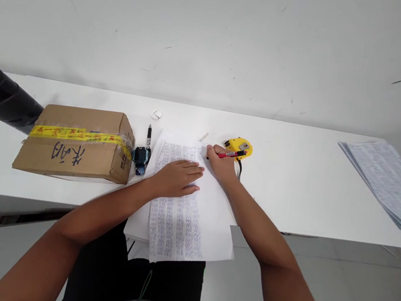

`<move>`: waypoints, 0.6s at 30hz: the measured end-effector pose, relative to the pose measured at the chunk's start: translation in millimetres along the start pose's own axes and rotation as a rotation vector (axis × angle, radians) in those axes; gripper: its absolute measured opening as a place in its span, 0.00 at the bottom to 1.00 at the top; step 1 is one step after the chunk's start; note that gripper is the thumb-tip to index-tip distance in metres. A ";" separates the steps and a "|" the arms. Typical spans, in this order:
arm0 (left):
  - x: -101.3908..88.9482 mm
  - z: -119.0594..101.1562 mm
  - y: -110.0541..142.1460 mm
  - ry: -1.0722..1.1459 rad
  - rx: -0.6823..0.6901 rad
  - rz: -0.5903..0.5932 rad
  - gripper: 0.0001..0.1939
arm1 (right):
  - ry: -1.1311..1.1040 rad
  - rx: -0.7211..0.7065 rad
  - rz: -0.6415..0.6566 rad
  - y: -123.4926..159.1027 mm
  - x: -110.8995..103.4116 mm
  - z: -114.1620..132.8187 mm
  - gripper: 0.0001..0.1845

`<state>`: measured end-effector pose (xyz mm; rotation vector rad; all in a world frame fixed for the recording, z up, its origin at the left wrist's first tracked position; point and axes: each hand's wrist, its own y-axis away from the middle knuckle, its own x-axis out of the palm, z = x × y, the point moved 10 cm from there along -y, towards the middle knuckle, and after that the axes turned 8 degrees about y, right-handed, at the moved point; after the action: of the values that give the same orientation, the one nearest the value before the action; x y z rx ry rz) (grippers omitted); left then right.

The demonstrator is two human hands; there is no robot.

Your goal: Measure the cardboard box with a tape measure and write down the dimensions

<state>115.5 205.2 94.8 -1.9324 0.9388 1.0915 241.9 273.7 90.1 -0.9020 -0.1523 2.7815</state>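
My right hand [221, 162] is closed around a red pen with a black end [230, 154], its tip down at the upper right of a sheet of paper [177, 227]. Columns of small blue handwriting cover much of that sheet, while its right side is largely blank. Flat across the written columns lies my left hand [178, 179], fingers stretched out and holding nothing. More white sheets lie beneath, and the lower part of the paper hangs past the table's front edge. Just beyond my right hand sits a yellow tape measure [245, 148], partly hidden by the pen and hand.
On the left stands a taped cardboard box [77, 143], with a dark cylindrical object [3, 93] behind it. A watch [141, 158] and a black pen [149, 135] lie beside the box. Printed sheets [388, 181] rest at the right of the white table [293, 184]. A wall rises behind.
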 end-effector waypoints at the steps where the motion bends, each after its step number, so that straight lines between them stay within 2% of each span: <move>1: 0.1 -0.1 -0.1 0.001 0.000 0.000 0.20 | 0.005 -0.008 0.003 0.0 0.6 0.1 0.24; 11: -0.4 -0.8 1.4 -0.023 0.025 -0.021 0.20 | 0.057 -0.072 0.021 1.1 2.4 -1.3 0.24; 15: -4.2 -3.1 1.1 -0.037 0.047 -0.061 0.19 | 0.226 -0.189 -0.093 1.8 -1.6 8.7 0.21; 18: -7.7 -4.1 -2.0 -0.063 0.055 -0.086 0.17 | 0.413 -0.239 -0.140 0.9 4.7 15.6 0.16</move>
<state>115.8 204.6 103.8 -1.8651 0.8355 1.0601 228.9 273.4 99.9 -1.4398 -0.4652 2.4208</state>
